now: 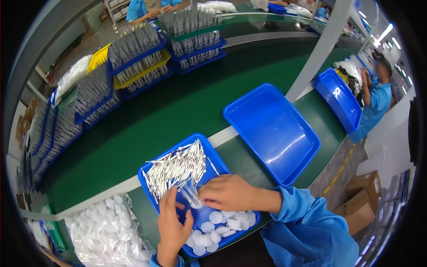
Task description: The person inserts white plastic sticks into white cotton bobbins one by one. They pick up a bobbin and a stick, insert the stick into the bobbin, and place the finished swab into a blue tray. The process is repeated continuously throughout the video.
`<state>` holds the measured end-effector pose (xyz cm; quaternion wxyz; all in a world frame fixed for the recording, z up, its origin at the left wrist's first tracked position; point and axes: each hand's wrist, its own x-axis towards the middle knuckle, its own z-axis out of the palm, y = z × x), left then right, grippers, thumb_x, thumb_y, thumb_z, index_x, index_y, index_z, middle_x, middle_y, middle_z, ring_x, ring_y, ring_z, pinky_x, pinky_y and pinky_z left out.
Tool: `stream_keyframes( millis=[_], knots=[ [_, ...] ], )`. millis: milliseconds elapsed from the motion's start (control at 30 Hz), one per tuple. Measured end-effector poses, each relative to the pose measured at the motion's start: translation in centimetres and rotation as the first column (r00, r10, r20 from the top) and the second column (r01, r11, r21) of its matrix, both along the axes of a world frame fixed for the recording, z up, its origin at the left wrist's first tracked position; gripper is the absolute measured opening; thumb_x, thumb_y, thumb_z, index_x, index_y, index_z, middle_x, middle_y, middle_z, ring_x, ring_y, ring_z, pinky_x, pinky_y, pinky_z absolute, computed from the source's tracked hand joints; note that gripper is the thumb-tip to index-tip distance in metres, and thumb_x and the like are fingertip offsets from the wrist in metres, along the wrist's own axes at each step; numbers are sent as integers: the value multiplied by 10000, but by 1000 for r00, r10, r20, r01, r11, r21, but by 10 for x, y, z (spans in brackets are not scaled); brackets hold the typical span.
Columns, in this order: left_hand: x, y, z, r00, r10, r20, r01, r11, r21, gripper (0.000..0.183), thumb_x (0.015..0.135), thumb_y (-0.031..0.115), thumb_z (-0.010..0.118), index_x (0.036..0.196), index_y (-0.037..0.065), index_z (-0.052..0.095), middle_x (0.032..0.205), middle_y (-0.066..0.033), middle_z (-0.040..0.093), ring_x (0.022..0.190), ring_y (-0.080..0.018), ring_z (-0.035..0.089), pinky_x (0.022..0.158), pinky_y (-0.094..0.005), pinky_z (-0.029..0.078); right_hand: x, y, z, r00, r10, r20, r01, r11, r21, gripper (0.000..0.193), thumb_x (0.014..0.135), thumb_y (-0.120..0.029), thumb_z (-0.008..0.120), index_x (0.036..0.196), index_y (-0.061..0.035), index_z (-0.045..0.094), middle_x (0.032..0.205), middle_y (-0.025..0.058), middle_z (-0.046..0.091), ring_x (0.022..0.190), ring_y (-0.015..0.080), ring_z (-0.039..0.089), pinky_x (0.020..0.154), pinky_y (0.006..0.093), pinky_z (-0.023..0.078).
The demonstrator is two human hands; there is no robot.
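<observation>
The right hand (pixel 231 193) grasps a clear tube (pixel 192 196), its bent fingers closed against the right side of the smooth, see-through wall. The tube is tilted above the middle of a shallow blue tray (pixel 215 155) of glossy plastic with rounded corners. The left hand (pixel 172 222) is unclenched, thumb apart from the curved fingers, its fingertips just beside the tube's left side; whether they touch it I cannot tell.

Toward the tray's far left corner lies a loose, criss-crossed heap of thin, straight white sticks (pixel 178 171), a few jutting past the left rim. Along the near edge and into the near right corner lie flat, round, matte white discs (pixel 222 224), some showing small perforations, overlapping and leaning on one another.

The tray sits on a smooth, dark green worktop (pixel 249 162), its far part across a pale metal strip (pixel 223 136). Near the worktop's left end, a crinkled, transparent plastic bag (pixel 106 231) bulges with more white round pieces. Right of the tray stands a second blue tray (pixel 273 129), its slick floor catching light, and toward the worktop's far right end a third blue tray (pixel 338 98).

Across the green belt (pixel 178 95), along its far edge, stacked blue and yellow trays (pixel 138 73) carry close rows of upright, glassy-looking tubes.
</observation>
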<state>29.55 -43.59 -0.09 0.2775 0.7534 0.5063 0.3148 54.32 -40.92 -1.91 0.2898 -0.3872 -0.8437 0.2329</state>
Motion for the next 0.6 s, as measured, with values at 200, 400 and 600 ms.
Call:
stream_keyframes(
  millis=[200, 400, 600],
  knots=[
    [-2, -1, -6, 975, -118, -187, 117, 993, -19, 382, 825, 14, 795, 1200, 79, 757, 998, -85, 743, 787, -252, 702, 736, -393, 578, -1, -9, -5, 992, -2, 126, -14, 992, 126, 148, 900, -252, 779, 1017, -174, 733, 1141, -27, 704, 1077, 200, 654, 910, 383, 517],
    [2, 2, -6, 974, -107, -199, 99, 994, -50, 219, 779, 68, 869, 971, 77, 764, 930, -56, 738, 739, -227, 695, 687, -368, 566, -2, -4, -14, 994, 65, 92, -72, 995, 74, 124, 920, -267, 767, 969, -163, 722, 1045, -21, 671, 1048, 205, 641, 888, 390, 513],
    [6, 6, -6, 982, -109, -154, 99, 993, -71, 198, 765, 62, 876, 933, 78, 771, 899, -66, 729, 738, -235, 696, 681, -370, 561, -15, -11, -22, 974, -34, 222, 14, 996, 91, 140, 924, -270, 763, 970, -148, 711, 1009, -4, 671, 1049, 205, 643, 914, 372, 500]
  ],
)
